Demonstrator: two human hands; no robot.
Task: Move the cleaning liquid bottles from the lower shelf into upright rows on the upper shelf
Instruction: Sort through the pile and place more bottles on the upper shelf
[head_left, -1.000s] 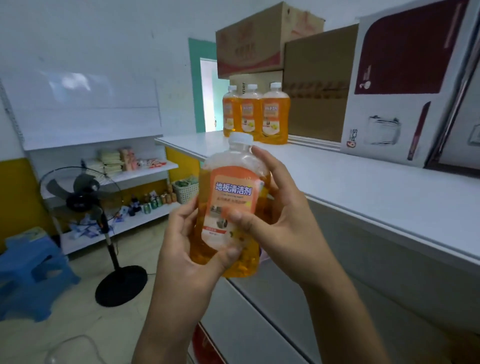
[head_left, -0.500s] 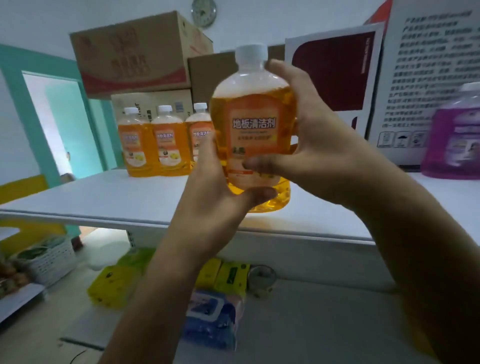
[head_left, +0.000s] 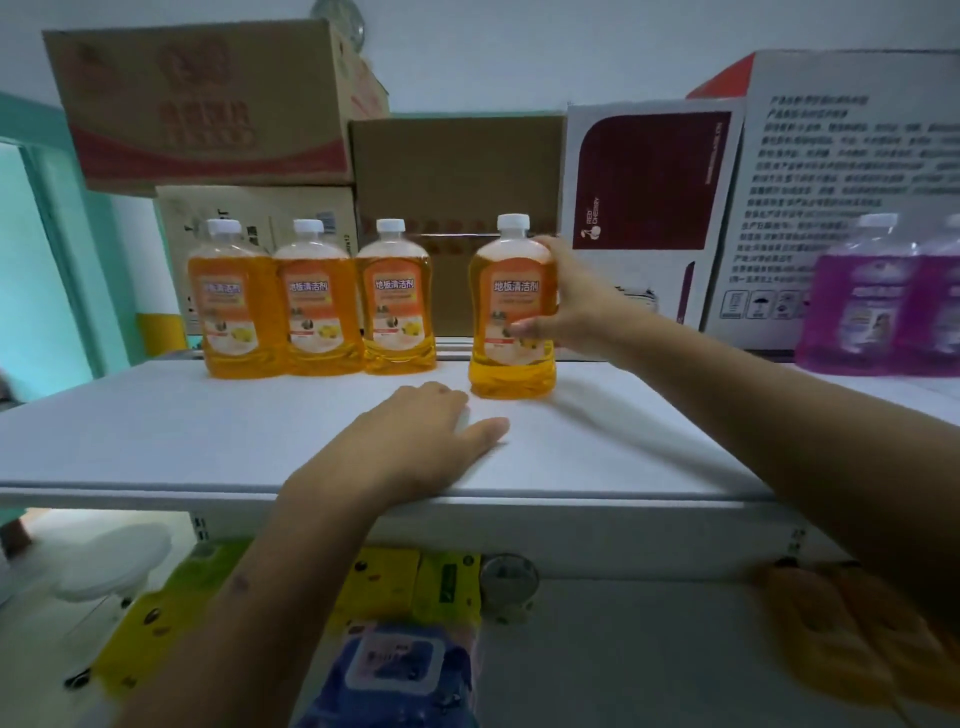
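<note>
The right hand (head_left: 571, 306) grips an orange floor-cleaner bottle (head_left: 511, 312) from its right side, thumb across the lower label and fingers curled round the back. The bottle stands upright on the upper shelf (head_left: 208, 441), near its back edge but slightly forward of the three matching bottles (head_left: 311, 301) lined up to the left, with a gap between it and the nearest. The left hand (head_left: 415, 441) rests flat on the shelf near the front edge, fingers relaxed and holding nothing.

The risk, as I judge it, is in closing that gap: pushed sideways from high on the body, the bottle could tip or knock over its neighbour. Let go where it stands, it leaves the row uneven. Two purple bottles (head_left: 883, 306) stand by the shelf's right edge, well apart.
</note>
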